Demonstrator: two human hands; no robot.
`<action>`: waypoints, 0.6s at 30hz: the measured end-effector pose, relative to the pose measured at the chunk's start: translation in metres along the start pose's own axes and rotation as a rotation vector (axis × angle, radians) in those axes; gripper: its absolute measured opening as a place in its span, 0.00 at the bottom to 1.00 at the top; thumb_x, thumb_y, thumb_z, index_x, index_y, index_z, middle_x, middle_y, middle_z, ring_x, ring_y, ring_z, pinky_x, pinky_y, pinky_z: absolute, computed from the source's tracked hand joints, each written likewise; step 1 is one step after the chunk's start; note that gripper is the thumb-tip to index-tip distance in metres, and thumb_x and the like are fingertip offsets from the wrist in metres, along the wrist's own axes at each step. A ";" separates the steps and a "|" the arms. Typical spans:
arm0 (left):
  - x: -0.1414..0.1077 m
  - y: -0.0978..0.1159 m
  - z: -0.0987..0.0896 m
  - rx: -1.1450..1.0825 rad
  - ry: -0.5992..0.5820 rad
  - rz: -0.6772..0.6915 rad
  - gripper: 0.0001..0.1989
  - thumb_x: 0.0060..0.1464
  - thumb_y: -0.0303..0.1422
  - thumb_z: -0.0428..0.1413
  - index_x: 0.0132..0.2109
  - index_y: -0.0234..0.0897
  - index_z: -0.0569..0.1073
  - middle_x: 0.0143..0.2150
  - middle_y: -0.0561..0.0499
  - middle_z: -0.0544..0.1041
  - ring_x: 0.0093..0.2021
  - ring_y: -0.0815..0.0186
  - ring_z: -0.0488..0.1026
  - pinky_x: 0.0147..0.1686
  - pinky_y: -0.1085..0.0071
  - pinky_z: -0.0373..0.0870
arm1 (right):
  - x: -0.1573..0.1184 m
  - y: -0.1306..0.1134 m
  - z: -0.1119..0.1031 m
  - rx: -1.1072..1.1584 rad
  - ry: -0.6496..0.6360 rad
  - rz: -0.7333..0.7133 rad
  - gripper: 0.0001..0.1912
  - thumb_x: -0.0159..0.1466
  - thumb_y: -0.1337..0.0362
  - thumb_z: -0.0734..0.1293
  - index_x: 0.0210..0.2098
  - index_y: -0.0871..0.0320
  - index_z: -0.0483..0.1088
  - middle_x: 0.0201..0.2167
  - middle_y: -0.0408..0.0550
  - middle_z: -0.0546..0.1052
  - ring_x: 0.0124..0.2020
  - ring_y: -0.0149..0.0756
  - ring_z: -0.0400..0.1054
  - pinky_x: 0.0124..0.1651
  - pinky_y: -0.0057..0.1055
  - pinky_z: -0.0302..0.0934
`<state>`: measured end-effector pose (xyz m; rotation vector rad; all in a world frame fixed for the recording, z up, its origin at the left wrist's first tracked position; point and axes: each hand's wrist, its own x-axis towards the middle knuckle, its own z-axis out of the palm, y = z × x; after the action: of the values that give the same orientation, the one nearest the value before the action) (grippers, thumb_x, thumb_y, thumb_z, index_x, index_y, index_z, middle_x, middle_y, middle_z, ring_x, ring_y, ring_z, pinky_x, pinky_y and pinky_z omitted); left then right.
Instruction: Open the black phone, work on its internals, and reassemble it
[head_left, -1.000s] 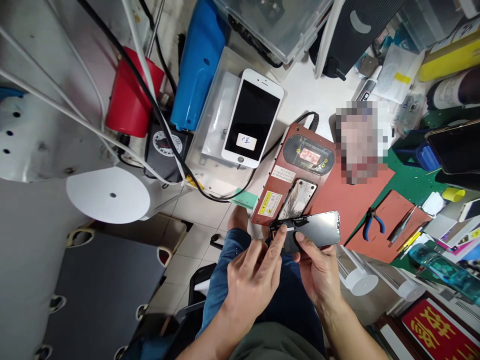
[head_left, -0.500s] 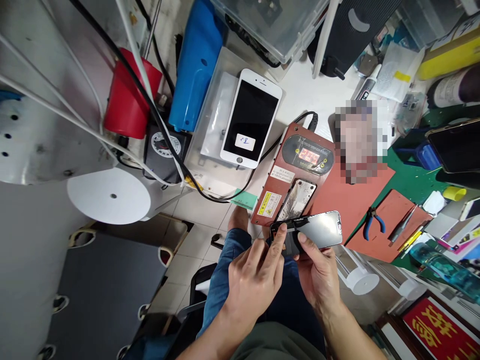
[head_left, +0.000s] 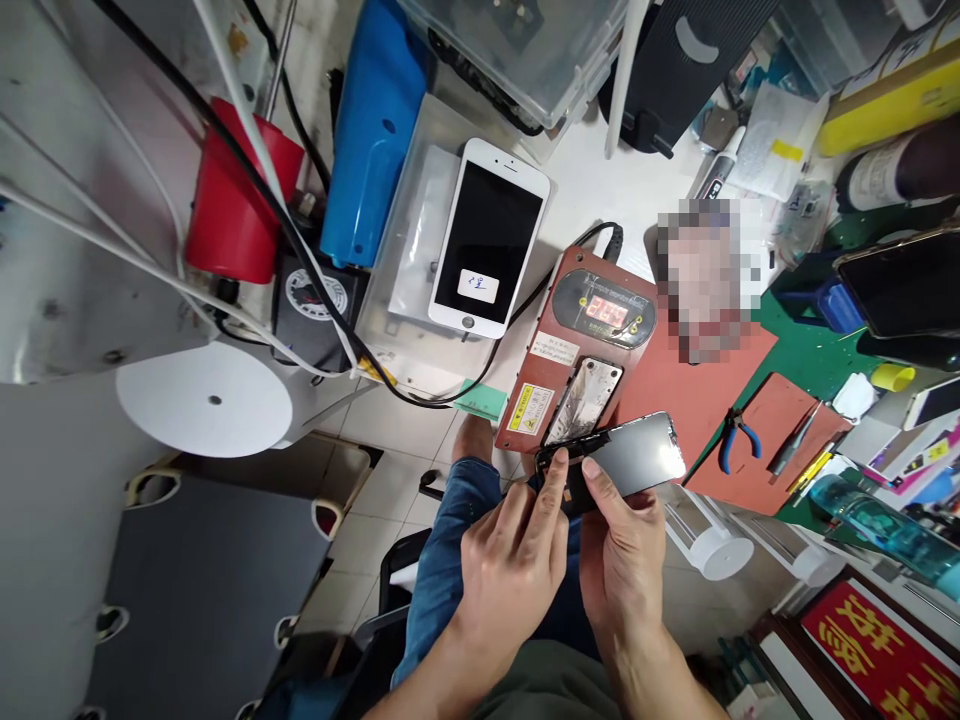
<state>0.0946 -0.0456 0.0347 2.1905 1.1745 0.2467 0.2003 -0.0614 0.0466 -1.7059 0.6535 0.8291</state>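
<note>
A phone screen, its metallic back facing up and a black flex cable near its left end, is held over my lap. My right hand grips its lower edge, thumb lying on the back and the other fingers underneath. The index finger of my left hand presses on the screen's left end; the remaining fingers are curled and the thumb is hidden. Just beyond the screen is a red-brown heating plate unit with a lit red display.
A white-framed phone with a small label lies on a clear plastic box. Blue-handled pliers and tweezers rest on an orange mat at right. Black and white cables cross the left side. A red sign stands lower right.
My right thumb has slid left across the screen's back, and the screen's right end has tilted slightly upward. My left index finger stays on the left end. The view has shifted a little.
</note>
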 end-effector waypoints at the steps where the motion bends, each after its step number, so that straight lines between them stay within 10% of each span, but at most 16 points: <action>1: 0.000 0.001 0.000 -0.011 -0.005 -0.001 0.27 0.68 0.20 0.55 0.71 0.32 0.70 0.34 0.52 0.77 0.27 0.67 0.72 0.28 0.68 0.67 | 0.000 0.000 0.000 0.012 0.019 -0.006 0.25 0.48 0.65 0.88 0.43 0.55 0.81 0.41 0.46 0.87 0.41 0.37 0.80 0.49 0.33 0.75; 18: -0.004 0.009 0.008 -0.112 0.119 -0.138 0.12 0.72 0.26 0.57 0.60 0.31 0.72 0.41 0.46 0.85 0.33 0.66 0.85 0.33 0.73 0.77 | 0.005 0.007 0.001 -0.057 0.044 -0.237 0.32 0.51 0.66 0.87 0.52 0.56 0.75 0.43 0.46 0.86 0.36 0.35 0.80 0.42 0.34 0.77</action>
<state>0.1022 -0.0559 0.0341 2.0110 1.3383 0.3788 0.1975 -0.0629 0.0384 -1.8167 0.4496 0.6501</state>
